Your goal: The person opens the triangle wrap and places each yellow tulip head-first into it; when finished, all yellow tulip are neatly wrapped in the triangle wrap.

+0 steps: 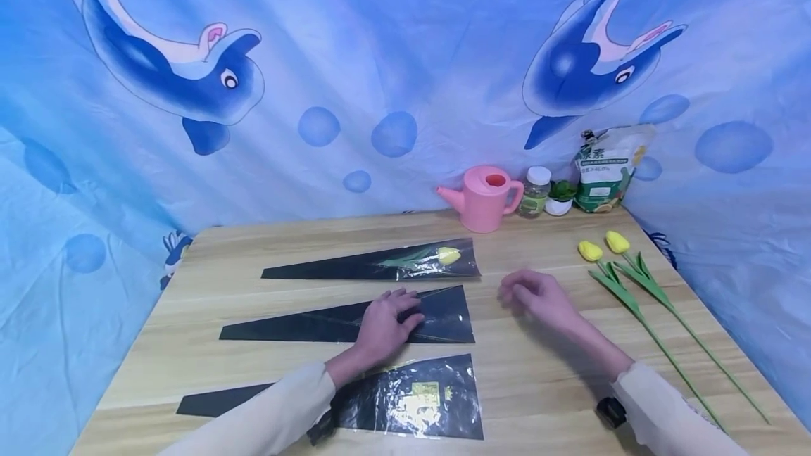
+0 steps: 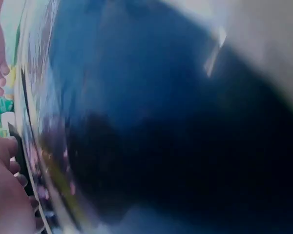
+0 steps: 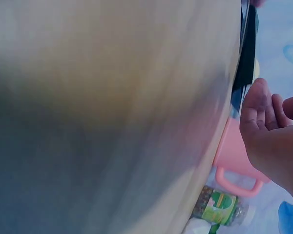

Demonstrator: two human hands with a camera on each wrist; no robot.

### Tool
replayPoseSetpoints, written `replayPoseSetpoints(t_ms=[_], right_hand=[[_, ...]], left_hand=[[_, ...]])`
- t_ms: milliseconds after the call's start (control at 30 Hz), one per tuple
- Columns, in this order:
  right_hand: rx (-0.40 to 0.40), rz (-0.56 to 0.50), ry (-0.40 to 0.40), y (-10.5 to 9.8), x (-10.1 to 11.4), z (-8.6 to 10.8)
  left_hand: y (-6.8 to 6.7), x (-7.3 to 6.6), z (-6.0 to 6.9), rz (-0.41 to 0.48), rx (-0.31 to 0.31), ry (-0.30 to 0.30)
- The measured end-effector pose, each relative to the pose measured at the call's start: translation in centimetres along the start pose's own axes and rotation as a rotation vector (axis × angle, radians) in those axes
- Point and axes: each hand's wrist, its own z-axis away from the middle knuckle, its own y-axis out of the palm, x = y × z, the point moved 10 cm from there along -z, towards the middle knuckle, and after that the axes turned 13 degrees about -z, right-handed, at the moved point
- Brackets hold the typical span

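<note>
Where blue cloth (image 1: 355, 55) backs the wooden table (image 1: 519, 378), the left hand (image 1: 386, 321) lies spread on black wrap (image 1: 445, 319), the right hand (image 1: 540, 295) loosely curved.

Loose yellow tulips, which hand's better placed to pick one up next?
Probably the right hand: it looks empty and is nearer the loose tulips, while the left hand rests on the middle black sleeve.

Mid. blk. sleeve (image 1: 443, 315), tapered, lies flat, wide end R, betw. upper sleeve (image 1: 355, 267) w/ yel. tulip (image 1: 449, 255) inside & lower sleeve (image 1: 374, 401); 2 loose tulips (image 1: 624, 294) lie at R.
</note>
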Motion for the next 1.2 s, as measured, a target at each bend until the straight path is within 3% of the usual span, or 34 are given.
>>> replayPoseSetpoints(t_ms=[167, 433, 667, 867, 1200], right_hand=[[0.054, -0.069, -0.042, 1.5, -0.3, 0.6], [0.078, -0.05, -0.091, 2.4, -0.4, 0.9], [0.113, -0.095, -0.082, 2.8, -0.2, 0.8], [0.122, -0.165, -0.037, 2.8, -0.5, 0.7], [0.137, -0.158, -0.021, 3.0, -1.0, 0.5]], left_hand=[[0.5, -0.1, 0.0, 0.033, 0.006, -0.033], [1.3, 0.0, 0.4, 0.0, 0.082, -0.053], [1.3, 0.8, 0.7, -0.005, 0.124, -0.087], [2.1, 1.1, 1.0, -0.017, 0.188, -0.074], [2.0, 0.7, 1.0, -0.004, 0.142, -0.037]])
